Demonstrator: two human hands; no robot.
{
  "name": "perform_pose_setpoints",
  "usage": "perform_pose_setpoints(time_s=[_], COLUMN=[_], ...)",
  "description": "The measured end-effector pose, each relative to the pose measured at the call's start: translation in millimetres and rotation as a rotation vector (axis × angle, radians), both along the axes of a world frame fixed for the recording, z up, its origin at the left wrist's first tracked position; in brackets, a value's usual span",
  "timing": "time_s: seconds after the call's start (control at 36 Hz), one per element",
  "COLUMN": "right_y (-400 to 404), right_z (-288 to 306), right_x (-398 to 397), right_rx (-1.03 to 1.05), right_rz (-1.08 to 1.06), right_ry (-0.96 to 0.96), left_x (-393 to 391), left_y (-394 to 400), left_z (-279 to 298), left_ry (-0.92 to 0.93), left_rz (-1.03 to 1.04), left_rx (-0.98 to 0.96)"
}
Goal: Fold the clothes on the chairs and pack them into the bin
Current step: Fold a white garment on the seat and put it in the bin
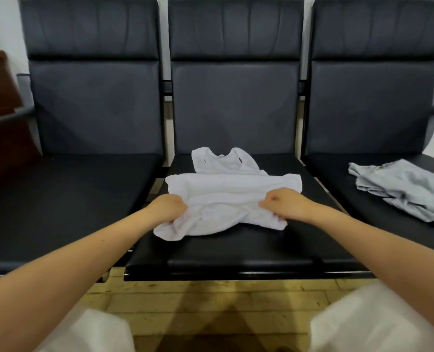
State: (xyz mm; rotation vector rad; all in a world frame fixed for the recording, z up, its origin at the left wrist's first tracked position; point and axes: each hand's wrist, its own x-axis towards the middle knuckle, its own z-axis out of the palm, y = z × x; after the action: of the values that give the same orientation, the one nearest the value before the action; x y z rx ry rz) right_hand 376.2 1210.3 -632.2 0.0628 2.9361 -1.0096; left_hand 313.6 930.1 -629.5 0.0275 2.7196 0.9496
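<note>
Head view. I saw a white, sleeveless cotton garment (232, 196) lying partly folded on the seat of the middle black padded chair (236, 252), its neckline toward twelve o'clock. My left hand (169, 208) was clenched on the bunched hem at the garment's eight o'clock edge; my right hand (285, 203) was clenched on the hem at four o'clock. A crumpled grey cloth garment (401, 190) lay at three o'clock on the right black padded chair (350, 199), well apart from both hands.

one head-worn camera looks forward and down, close over the middle chair (236, 250) seat.
</note>
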Motion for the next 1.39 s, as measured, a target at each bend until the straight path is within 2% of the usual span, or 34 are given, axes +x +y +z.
perform_pose_setpoints(time_s=[0.08, 0.11, 0.17, 0.25, 0.33, 0.42, 0.47, 0.53, 0.58, 0.69, 0.78, 0.86, 0.92, 0.94, 1.0, 1.11, 1.19, 1.25, 1.31, 1.36, 1.39], right_y=[12, 18, 32, 56, 80, 94, 88, 78, 70, 68, 73, 73, 70, 69, 67, 64, 64, 63, 64, 68, 71], right_z=[18, 24, 31, 34, 31, 17, 8, 3, 3, 4, 4, 4, 7, 10, 15, 30, 42, 50, 56, 56, 53], right_x=[2, 3, 3, 2, -5, -14, -13, -11, -10, -5, 3, 7, 11, 13, 17, 36, 51, 59, 63, 64, 64], right_rx=[-0.272, -0.378, -0.621, -0.917, -0.919, -0.750, -0.672, -0.504, -0.362, -0.215, -0.242, -0.263, -0.273, -0.311, -0.453, -0.818, -1.004, -1.103, -1.127, -0.982, -0.865], right_rz=[-0.169, -0.228, -0.354, -0.520, -0.650, -0.778, -0.766, -0.712, -0.687, -0.697, -0.709, -0.697, -0.709, -0.712, -0.712, -0.649, -0.592, -0.580, -0.586, -0.583, -0.587], right_ry=[0.175, 0.234, 0.316, 0.394, 0.384, 0.196, 0.120, 0.050, -0.021, -0.072, -0.108, -0.125, -0.110, -0.100, -0.054, 0.048, 0.040, 0.040, 0.040, 0.035, 0.018], left_x=[-7, -9, -17, -32, -48, -62, -67, -66, -62, -57, -44, -35, -27, -24, -14, 7, 23, 28, 25, 20, 20], left_y=[5, 4, -2, -12, -18, -19, -15, -7, 1, 6, 1, -1, -2, -3, -7, -12, -16, -23, -36, -50, -55], left_z=[6, 11, 20, 31, 30, 20, 9, -2, -8, -12, -8, -8, -4, -1, 9, 36, 60, 68, 69, 65, 61], left_ry=[-0.073, -0.070, -0.016, 0.008, -0.042, -0.108, -0.138, -0.158, -0.149, -0.036, -0.015, -0.039, -0.010, -0.022, -0.056, 0.008, -0.073, -0.126, -0.150, -0.155, -0.143], left_rz=[0.264, 0.340, 0.441, 0.538, 0.581, 0.564, 0.528, 0.462, 0.368, 0.199, 0.068, -0.029, -0.037, -0.012, 0.062, 0.168, 0.275, 0.312, 0.315, 0.292, 0.247], left_rx=[0.692, 0.857, 1.002, 1.105, 1.090, 0.974, 0.921, 0.871, 0.748, 0.403, 0.187, 0.093, 0.202, 0.330, 0.585, 0.879, 1.149, 1.183, 1.136, 0.954, 0.798])
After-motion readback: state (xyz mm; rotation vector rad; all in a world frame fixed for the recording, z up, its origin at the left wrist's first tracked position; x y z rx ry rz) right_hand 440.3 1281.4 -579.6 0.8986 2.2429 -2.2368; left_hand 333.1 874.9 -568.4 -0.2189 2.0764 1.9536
